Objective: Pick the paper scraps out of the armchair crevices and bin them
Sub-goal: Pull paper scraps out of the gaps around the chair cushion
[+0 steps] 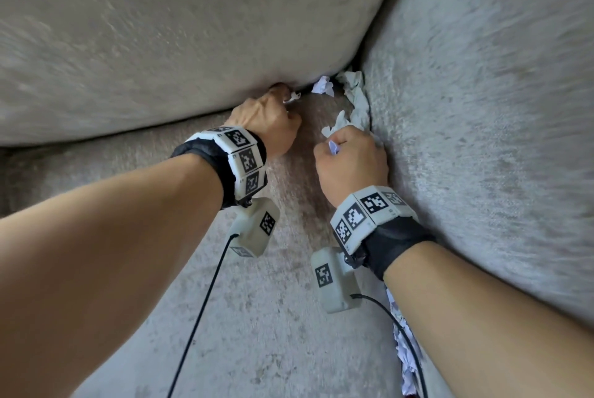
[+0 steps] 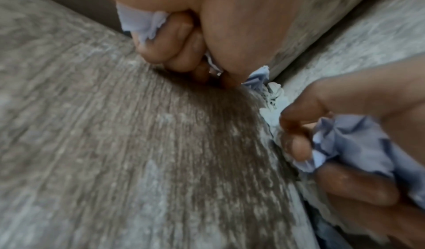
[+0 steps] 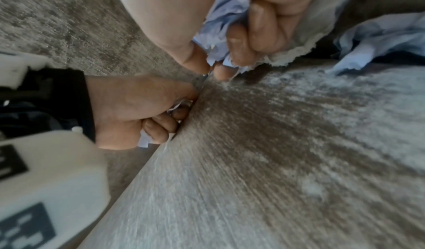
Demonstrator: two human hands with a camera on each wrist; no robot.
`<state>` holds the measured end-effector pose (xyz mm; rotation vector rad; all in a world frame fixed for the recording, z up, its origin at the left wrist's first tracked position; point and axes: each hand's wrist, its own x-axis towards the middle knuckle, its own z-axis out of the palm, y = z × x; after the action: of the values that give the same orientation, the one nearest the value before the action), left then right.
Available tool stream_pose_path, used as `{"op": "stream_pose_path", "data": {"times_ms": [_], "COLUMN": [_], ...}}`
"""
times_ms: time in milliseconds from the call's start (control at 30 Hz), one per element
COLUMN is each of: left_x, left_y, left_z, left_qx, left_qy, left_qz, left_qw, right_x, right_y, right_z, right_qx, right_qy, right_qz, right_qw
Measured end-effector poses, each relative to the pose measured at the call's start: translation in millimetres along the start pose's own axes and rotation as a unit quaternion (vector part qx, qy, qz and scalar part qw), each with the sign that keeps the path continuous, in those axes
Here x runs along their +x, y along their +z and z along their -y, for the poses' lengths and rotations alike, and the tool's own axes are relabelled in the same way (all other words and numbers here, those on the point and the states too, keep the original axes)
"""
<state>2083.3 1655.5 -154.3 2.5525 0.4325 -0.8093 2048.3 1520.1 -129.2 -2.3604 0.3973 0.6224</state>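
My left hand (image 1: 270, 121) pinches a small white scrap (image 1: 293, 97) at the far crevice under the back cushion (image 1: 180, 31). My right hand (image 1: 350, 159) grips crumpled paper (image 3: 220, 16) by the right armrest (image 1: 488, 114); more scraps (image 1: 323, 85) sit wedged in the far corner.

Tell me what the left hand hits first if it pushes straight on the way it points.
The left hand points into the crevice under the back cushion. It would likely press deeper into that gap, meeting cushion fabric first; the crumpled scrap lies just to its right.
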Motion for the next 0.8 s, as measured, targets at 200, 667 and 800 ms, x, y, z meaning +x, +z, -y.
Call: {"op": "stream_pose_path", "data": {"times_ms": [200, 667, 800], "left_x": [1.9, -24.3, -31.3], "left_y": [1.9, 2.4, 3.2], "left_z": [1.1, 6.6, 9.2], "left_qx": [0.007, -0.033, -0.035], "left_qy": [0.008, -0.015, -0.020], "left_qz": [0.002, -0.042, -0.069], "left_qw": [1.000, 0.998, 0.997], "right_x": [1.3, 5.7, 12.7], "right_y": [-0.5, -4.9, -9.6], "right_z": [-1.6, 4.2, 16.4], "right_qx": [0.008, -0.025, -0.041], "right_qy": [0.004, -0.017, -0.027], "right_qz": [0.012, -0.013, -0.049], "right_qw": [1.000, 0.999, 0.998]}}
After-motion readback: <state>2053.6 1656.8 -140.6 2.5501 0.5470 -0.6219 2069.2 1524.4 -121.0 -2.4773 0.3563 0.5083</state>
